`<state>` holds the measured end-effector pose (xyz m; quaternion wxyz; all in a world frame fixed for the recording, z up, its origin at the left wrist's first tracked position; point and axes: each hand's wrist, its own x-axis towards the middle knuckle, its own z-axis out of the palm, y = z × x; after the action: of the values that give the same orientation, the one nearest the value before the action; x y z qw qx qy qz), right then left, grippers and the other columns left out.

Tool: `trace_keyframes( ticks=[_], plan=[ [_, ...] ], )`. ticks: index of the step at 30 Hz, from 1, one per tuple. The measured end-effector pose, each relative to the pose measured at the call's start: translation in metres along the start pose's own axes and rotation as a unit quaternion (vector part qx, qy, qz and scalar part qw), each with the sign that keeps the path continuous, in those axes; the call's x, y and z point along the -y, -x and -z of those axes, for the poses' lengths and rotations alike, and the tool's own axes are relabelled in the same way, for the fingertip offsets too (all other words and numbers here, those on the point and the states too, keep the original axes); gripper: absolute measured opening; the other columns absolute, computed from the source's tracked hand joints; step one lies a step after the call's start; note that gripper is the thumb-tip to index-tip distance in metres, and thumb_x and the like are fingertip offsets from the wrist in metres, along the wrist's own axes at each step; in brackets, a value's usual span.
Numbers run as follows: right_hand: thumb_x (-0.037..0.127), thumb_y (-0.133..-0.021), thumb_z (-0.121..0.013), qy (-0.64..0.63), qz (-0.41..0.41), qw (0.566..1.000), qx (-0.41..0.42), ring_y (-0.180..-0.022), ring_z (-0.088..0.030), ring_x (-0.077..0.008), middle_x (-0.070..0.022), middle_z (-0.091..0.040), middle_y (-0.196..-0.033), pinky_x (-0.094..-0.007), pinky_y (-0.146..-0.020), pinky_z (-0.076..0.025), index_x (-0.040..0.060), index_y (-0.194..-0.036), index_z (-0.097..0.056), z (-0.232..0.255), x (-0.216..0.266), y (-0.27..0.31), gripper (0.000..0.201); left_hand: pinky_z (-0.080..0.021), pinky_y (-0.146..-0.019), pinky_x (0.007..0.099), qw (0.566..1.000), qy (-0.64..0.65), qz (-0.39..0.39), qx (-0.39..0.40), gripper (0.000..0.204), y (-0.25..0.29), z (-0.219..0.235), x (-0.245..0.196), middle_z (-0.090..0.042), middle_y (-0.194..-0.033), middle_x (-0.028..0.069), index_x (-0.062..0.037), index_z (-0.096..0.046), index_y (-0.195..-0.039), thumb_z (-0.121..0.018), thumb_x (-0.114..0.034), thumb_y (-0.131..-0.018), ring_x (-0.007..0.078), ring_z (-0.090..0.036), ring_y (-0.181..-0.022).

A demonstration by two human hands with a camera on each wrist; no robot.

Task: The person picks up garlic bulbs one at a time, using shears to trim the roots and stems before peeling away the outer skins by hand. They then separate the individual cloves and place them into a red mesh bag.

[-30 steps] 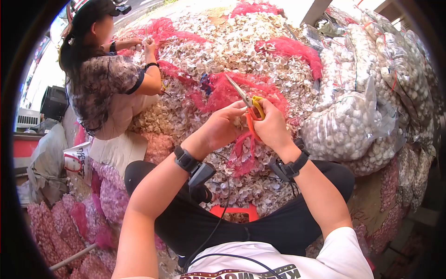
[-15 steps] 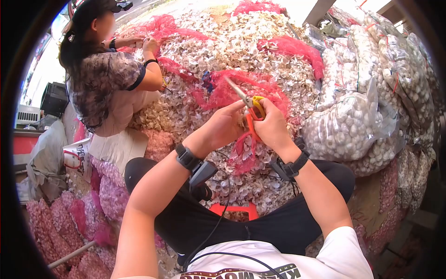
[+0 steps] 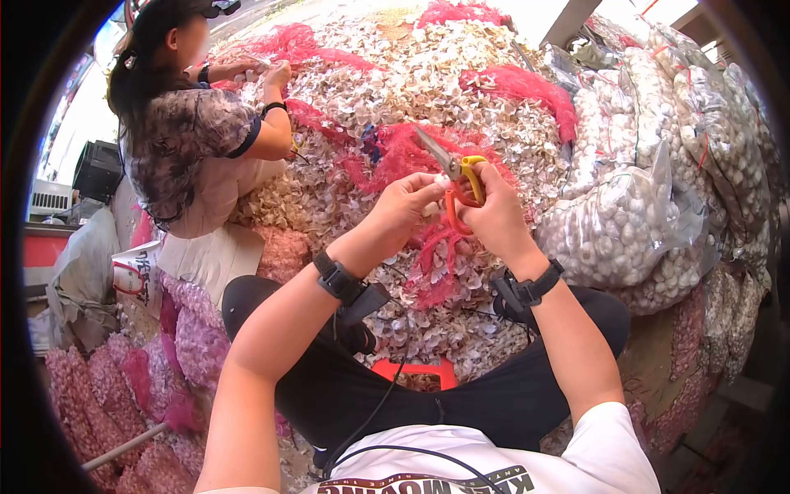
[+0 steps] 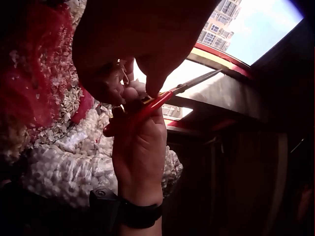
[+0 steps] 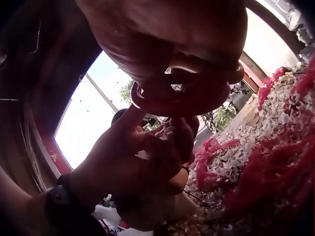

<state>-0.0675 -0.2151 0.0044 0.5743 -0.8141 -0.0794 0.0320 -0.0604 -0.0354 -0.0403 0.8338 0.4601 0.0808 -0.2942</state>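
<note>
Text first: white shirt [image 3: 440,451], near side of the peel pile [image 3: 461,45], print upside down to camera. "MOVING" reads, the word before it starts "KE", and smaller lettering above includes "SINCE" plus digits I can't make out. White bag [image 3: 141,276] left of the pile has dark lettering, illegible, over a red curved mark. No brand readable on the scissors.

Scissors [image 3: 453,171]: held above the middle of the peel pile. One yellow handle [image 3: 471,168], one orange-red handle [image 3: 451,210], bare grey metal blades [image 3: 435,151] tapering to a point, tilted up and toward the pile's far left. Blade gap not clear.

Right hand [image 3: 499,218] grips the scissors, fingers curled round the handles. Left hand [image 3: 401,206] pinches a small white piece [image 3: 445,182], rounded, garlic-like, right beside the pivot; both hands over the pile. Can't tell if the metal touches the piece.

Around the peel pile: red mesh [image 3: 403,152] draped on it, clear bags of white bulbs [image 3: 605,226] at its right, pinkish mesh sacks [image 3: 90,395] near left. Red stool [image 3: 448,375] at its near edge, between the black-trousered legs. Another person [image 3: 193,132], dark cap, patterned top, is at its left, hands together over it.
</note>
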Motion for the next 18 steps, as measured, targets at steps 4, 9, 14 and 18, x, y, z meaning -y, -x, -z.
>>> trace_keyframes(
  ticks=[4, 9, 14, 18],
  plan=[
    [0.02, -0.085, -0.079, -0.052, -0.058, 0.997, -0.021, -0.078, -0.059, -0.0102, -0.004, -0.064, -0.086, -0.0262, -0.074, -0.05, -0.0009, -0.112, -0.058, 0.004, 0.003, -0.002, 0.04, -0.049, -0.068, 0.0212, 0.998, 0.045, -0.049, -0.01, 0.025, 0.005, -0.005, -0.02, -0.069, -0.105, -0.001, -0.0069, -0.064, -0.118, -0.064, -0.021, -0.097, 0.0038, -0.062, -0.082],
    [0.039, -0.08, -0.083, 0.095, -0.094, 0.991, -0.009, -0.081, -0.063, -0.0148, -0.0074, -0.067, -0.088, -0.031, -0.076, -0.05, -0.001, -0.112, -0.059, 0.008, 0.001, -0.005, 0.057, -0.045, -0.057, 0.0168, 0.991, 0.054, -0.109, -0.06, 0.028, 0.007, -0.005, -0.041, -0.071, -0.11, 0.0028, -0.0049, -0.064, -0.122, -0.066, -0.016, -0.096, 0.002, -0.058, -0.074],
    [0.044, -0.078, -0.082, 0.121, -0.112, 0.986, 0.027, -0.09, -0.067, -0.021, -0.0124, -0.069, -0.094, -0.0333, -0.082, -0.051, -0.003, -0.12, -0.059, 0.003, 0.002, 0.0, 0.067, -0.044, -0.056, 0.0169, 0.988, 0.031, -0.134, -0.067, 0.027, 0.011, -0.004, -0.049, -0.071, -0.1, 0.0023, -0.0028, -0.065, -0.12, -0.065, -0.017, -0.097, 0.0019, -0.054, -0.069],
    [0.044, -0.079, -0.079, 0.159, -0.089, 0.982, 0.053, -0.093, -0.068, -0.0287, -0.0169, -0.069, -0.099, -0.0373, -0.084, -0.052, -0.0021, -0.123, -0.059, 0.002, -0.002, 0.0, 0.067, -0.041, -0.055, 0.0174, 0.989, 0.003, -0.124, -0.08, 0.026, 0.012, -0.004, -0.048, -0.066, -0.085, -0.0006, -0.0035, -0.066, -0.118, -0.064, -0.018, -0.097, 0.0019, -0.053, -0.067]
  ],
)
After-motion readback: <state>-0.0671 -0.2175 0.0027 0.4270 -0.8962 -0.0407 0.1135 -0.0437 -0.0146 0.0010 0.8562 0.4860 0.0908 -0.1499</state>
